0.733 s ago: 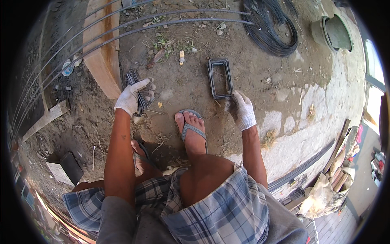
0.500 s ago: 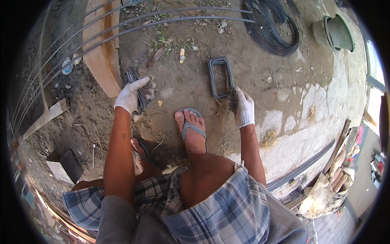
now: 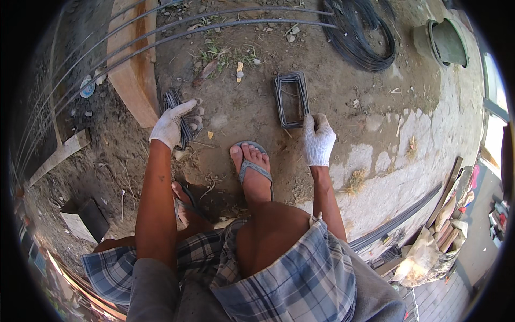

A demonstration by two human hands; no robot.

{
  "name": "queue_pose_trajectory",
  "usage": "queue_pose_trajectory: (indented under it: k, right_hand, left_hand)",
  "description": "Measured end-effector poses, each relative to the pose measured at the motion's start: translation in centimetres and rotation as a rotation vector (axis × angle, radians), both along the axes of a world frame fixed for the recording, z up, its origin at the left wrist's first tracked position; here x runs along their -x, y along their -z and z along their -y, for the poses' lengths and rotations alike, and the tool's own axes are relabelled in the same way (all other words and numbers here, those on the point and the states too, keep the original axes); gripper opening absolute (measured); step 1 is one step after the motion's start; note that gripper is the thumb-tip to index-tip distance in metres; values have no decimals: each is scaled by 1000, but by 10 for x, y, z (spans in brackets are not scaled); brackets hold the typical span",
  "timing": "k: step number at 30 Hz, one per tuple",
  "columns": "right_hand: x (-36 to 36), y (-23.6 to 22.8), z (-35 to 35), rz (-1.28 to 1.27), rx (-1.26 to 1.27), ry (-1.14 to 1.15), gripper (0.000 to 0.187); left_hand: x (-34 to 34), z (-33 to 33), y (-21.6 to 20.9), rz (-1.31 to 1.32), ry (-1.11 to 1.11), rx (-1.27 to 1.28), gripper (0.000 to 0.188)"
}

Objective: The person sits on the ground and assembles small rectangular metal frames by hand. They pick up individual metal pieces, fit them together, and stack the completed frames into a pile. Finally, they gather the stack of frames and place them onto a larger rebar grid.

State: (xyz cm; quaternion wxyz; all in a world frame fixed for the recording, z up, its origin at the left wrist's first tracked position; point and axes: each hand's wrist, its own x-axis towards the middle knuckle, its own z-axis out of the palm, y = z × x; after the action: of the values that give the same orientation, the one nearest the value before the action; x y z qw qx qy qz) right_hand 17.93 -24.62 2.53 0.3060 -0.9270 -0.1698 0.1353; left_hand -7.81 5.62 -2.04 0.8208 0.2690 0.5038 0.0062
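Note:
I squat on dirt ground, both hands in white work gloves. My left hand [image 3: 171, 124] reaches down onto a bundle of short dark wires [image 3: 177, 110] lying beside a wooden beam, fingers closing over it. My right hand [image 3: 317, 139] grips the near corner of a stack of rectangular bent steel stirrups [image 3: 291, 99] lying flat on the ground. My right foot in a grey flip-flop [image 3: 252, 169] sits between the two hands.
A thick wooden beam [image 3: 131, 59] runs up the left. Long steel bars [image 3: 225, 21] arc across the top. A coil of black wire [image 3: 359, 37] and a green bucket [image 3: 442, 43] lie at the upper right. Rebar and sacks [image 3: 424, 252] sit at right.
My right hand has moved up to the lower right corner of the stirrups and taken hold of it. My left hand stays on the wire bundle.

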Motion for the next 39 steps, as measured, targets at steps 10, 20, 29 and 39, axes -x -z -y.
queue_pose_trajectory:
  k: [10, 20, 29, 39]
  right_hand:
    - [-5, 6, 5, 19, 122, 109, 34]
    - [-6, -1, 2, 21, 104, 151, 36]
    - [77, -30, -58, -290, -197, -288, 23]
    - [31, -18, -102, 391, 120, -264, 33]
  left_hand:
    - [2, -2, 3, 42, 3, 18, 34]
    - [-3, 1, -3, -11, 4, -45, 34]
    - [-3, 5, -2, -16, -70, 7, 33]
    - [20, -1, -11, 82, -208, 63, 20]
